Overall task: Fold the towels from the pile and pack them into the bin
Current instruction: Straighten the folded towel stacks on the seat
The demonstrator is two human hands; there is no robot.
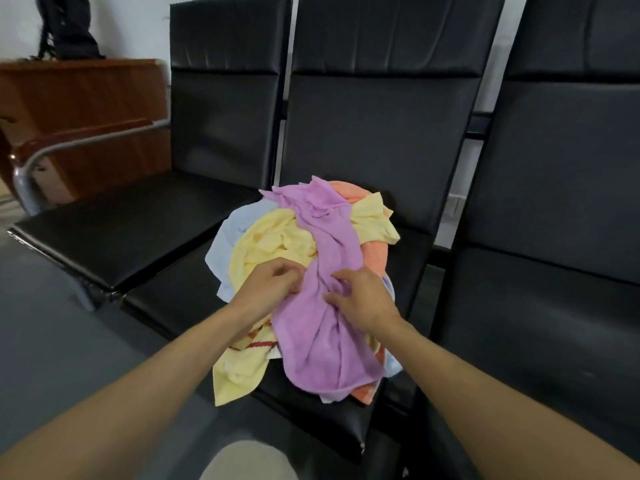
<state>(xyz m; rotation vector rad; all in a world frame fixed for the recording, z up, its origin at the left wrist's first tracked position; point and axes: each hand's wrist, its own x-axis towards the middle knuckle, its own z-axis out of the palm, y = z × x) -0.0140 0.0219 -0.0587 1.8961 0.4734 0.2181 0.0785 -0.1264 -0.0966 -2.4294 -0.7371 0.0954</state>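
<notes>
A loose pile of towels lies on the middle black seat [180, 296]. On top is a crumpled purple towel [325, 327] that runs from the back of the pile to its front edge. Under it are yellow towels [266, 244], a light blue towel [225, 237] at the left and an orange towel [374, 254] at the right. My left hand [270, 285] pinches the purple towel's left edge near its middle. My right hand [360, 296] grips a fold of the same towel just to the right. No bin is in view.
Three black padded seats stand in a row, with the left seat [114, 230] and the right seat [540, 341] bare. A wooden cabinet [79, 109] and a metal armrest [86, 140] are at the far left. Grey floor lies below.
</notes>
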